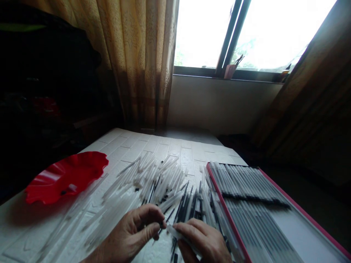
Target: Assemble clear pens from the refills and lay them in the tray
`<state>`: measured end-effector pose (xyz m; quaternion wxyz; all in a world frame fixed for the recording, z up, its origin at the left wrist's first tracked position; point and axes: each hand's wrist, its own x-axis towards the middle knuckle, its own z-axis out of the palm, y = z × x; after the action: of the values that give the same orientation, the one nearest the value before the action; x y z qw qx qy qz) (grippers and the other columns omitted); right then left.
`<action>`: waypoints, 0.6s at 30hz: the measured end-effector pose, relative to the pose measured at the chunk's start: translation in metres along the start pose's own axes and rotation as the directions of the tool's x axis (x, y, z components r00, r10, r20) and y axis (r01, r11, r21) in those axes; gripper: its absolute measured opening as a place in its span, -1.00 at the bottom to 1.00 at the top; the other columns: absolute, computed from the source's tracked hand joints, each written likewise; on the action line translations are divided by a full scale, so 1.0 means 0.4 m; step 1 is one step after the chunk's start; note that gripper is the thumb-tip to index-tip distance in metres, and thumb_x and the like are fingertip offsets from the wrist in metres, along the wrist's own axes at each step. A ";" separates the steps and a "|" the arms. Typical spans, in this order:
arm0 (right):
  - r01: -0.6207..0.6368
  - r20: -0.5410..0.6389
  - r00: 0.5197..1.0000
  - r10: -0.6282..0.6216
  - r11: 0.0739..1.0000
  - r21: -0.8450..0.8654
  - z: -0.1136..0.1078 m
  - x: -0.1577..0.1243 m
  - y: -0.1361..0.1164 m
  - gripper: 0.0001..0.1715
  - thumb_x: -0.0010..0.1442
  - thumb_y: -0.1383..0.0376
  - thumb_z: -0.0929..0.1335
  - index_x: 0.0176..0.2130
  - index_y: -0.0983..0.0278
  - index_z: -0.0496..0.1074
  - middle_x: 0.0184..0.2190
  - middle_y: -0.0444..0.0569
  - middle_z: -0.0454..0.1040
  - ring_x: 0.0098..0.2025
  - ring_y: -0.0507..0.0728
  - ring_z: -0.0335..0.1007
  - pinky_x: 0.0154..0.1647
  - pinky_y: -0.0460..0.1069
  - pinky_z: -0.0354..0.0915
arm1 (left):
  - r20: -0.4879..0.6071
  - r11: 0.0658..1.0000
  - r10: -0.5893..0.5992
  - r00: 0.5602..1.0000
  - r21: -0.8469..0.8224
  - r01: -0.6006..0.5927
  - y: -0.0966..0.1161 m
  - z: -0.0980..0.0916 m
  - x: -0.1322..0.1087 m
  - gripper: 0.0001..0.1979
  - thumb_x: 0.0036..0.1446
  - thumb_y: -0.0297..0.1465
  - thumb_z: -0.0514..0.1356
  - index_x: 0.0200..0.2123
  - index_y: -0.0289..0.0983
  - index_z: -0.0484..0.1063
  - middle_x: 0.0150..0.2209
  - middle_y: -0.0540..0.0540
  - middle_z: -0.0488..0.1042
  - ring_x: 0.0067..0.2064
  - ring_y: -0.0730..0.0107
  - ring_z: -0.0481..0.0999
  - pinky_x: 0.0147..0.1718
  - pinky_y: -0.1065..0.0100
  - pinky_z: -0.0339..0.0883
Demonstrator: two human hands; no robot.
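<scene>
My right hand (204,239) is closed around a clear, whitish pen barrel (175,233), its end pointing toward my left hand. The thumb and fingers of my left hand (137,230) pinch a small black piece (161,225), too dark and blurred to name exactly. The two hands are close together near the front of the table. Just beyond them lie thin black pen refills (189,204) in a loose bundle. A large heap of clear pen barrels (148,175) spreads over the middle and left.
A red wavy-rimmed bowl (90,164) with small bits inside stands at the left. A pink-edged box (227,223) at the right holds rows of assembled-looking pens (252,182). All rest on a white brick-patterned tabletop (170,146). Behind are a curtain (137,54) and a window.
</scene>
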<state>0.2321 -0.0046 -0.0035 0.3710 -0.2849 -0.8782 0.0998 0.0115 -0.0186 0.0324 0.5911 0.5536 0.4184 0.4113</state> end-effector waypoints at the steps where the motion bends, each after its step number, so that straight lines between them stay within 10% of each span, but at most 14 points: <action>1: -0.002 -0.005 1.000 0.002 1.000 -0.005 0.001 0.000 -0.001 -0.66 0.18 0.44 0.29 -0.03 0.24 0.38 -0.41 -0.05 0.51 -0.45 0.06 0.46 -0.46 -0.13 0.31 | -0.002 0.999 0.008 1.000 0.034 -0.008 -0.003 -0.002 0.000 -0.69 0.08 -0.10 0.29 -0.30 -0.23 0.51 -0.42 0.02 0.46 -0.38 0.44 0.39 -0.35 0.43 0.29; 18: -0.020 0.003 1.000 0.020 0.999 -0.037 0.009 0.004 -0.011 -0.69 0.22 0.40 0.26 -0.04 0.22 0.40 -0.45 -0.07 0.49 -0.49 0.05 0.42 -0.50 -0.12 0.22 | -0.010 0.951 0.078 0.997 0.300 -0.072 0.003 0.004 -0.003 -0.85 0.12 -0.30 0.21 -0.32 -0.26 0.50 -0.48 0.03 0.41 -0.45 0.43 0.39 -0.41 0.45 0.31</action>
<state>0.2266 -0.0070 -0.0035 0.3631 -0.3005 -0.8776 0.0877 0.0126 -0.0200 0.0336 0.4797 0.6478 0.4609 0.3712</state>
